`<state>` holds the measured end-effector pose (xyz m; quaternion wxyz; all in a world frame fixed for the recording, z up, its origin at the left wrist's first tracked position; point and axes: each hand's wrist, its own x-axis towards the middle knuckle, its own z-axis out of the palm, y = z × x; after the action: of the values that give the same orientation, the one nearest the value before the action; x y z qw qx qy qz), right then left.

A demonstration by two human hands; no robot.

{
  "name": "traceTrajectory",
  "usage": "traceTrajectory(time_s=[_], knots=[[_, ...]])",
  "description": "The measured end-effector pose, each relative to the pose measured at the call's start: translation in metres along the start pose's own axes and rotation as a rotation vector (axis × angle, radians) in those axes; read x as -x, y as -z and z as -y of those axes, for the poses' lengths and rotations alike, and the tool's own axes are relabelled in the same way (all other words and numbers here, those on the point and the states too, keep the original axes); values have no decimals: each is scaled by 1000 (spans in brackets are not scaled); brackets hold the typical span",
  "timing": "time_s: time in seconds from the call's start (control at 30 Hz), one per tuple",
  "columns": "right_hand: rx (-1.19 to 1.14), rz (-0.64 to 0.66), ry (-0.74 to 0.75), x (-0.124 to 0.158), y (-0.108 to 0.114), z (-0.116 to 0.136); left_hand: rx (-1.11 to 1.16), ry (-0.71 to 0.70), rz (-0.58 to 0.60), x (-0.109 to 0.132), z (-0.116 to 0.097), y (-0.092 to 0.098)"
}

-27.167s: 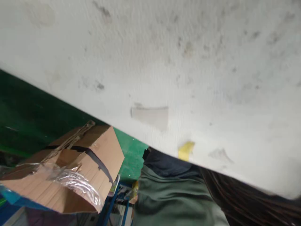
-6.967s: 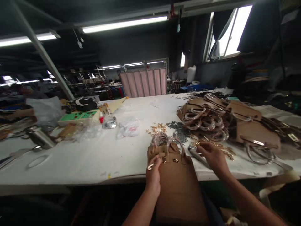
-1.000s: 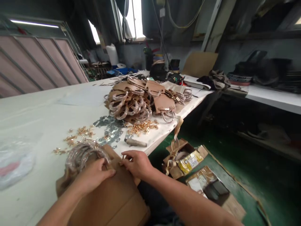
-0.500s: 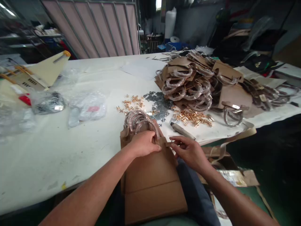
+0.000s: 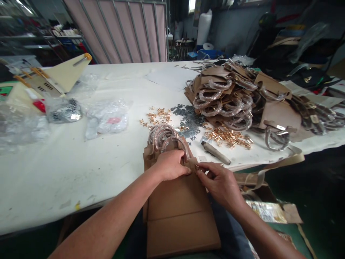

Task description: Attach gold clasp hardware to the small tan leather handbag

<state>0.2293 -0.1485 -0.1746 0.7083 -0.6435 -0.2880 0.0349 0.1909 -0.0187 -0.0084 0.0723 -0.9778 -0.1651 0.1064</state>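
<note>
A tan handbag (image 5: 178, 208) lies over the table's front edge and onto my lap, its plastic-wrapped handles (image 5: 164, 136) on the white table (image 5: 67, 169). My left hand (image 5: 170, 164) is closed over the bag's top just below the handles. My right hand (image 5: 219, 181) pinches a small strap tab at the bag's upper right edge, fingers together. A grey hand tool (image 5: 215, 153) lies just beyond my right hand.
A heap of similar tan bags (image 5: 237, 97) fills the table's right side. Gold fittings (image 5: 229, 138), more gold bits (image 5: 155, 118) and dark metal pieces (image 5: 188, 118) are scattered mid-table. Plastic bags (image 5: 106, 118) lie left. Open cartons (image 5: 269, 210) sit on the green floor at right.
The view swung left then steadied. Both hands stayed on the bag's top; my right hand shifted closer to the left, pinching the strap tab.
</note>
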Motion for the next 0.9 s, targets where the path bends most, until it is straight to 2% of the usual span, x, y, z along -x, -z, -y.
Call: traceTrajectory(time_s=[0.23, 0.5, 0.9], knots=[[29, 50, -49, -6, 2, 3, 18, -12, -11, 1, 3, -1], [48, 93, -76, -15, -6, 9, 101, -29, -15, 1, 6, -4], [139, 255, -115, -26, 6, 24, 162, -55, -86, 1, 10, -10]])
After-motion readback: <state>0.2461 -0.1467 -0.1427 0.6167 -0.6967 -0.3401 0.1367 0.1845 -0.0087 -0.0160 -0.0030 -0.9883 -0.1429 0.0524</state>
